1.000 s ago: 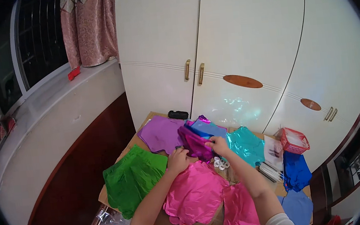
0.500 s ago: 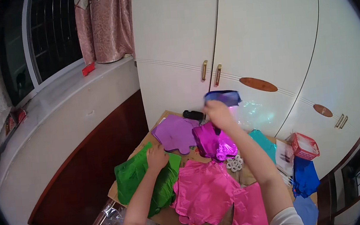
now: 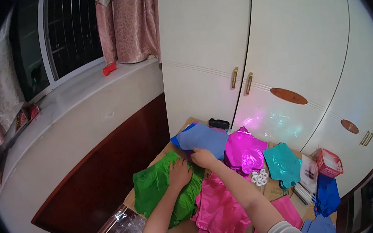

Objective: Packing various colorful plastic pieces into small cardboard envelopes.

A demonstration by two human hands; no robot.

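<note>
On the green foil sheets [image 3: 151, 189], which look like flat uninflated balloons, my left hand [image 3: 180, 173] lies with its fingers spread. Just right of it, my right hand [image 3: 204, 158] is closed at the lower edge of a dull-blue foil balloon [image 3: 208, 137]. That flat blue piece now covers most of the purple one, and a brighter blue edge shows at its left. A shiny magenta foil balloon [image 3: 245, 150] lies to the right. Nearer me is a pink foil balloon [image 3: 220, 210], partly under my right forearm.
White rings [image 3: 259, 177] sit in a cluster beside a teal foil balloon [image 3: 284, 164]. Further right are a red-and-white basket [image 3: 329, 162] and a dark-blue foil piece [image 3: 327, 195]. A black object [image 3: 219, 123] lies near the white wardrobe [image 3: 205, 34], which borders the table's far side.
My right hand has come down toward me and left, laying the blue foil balloon over the purple one. My left hand stays on the green foil. The view has shifted left.
</note>
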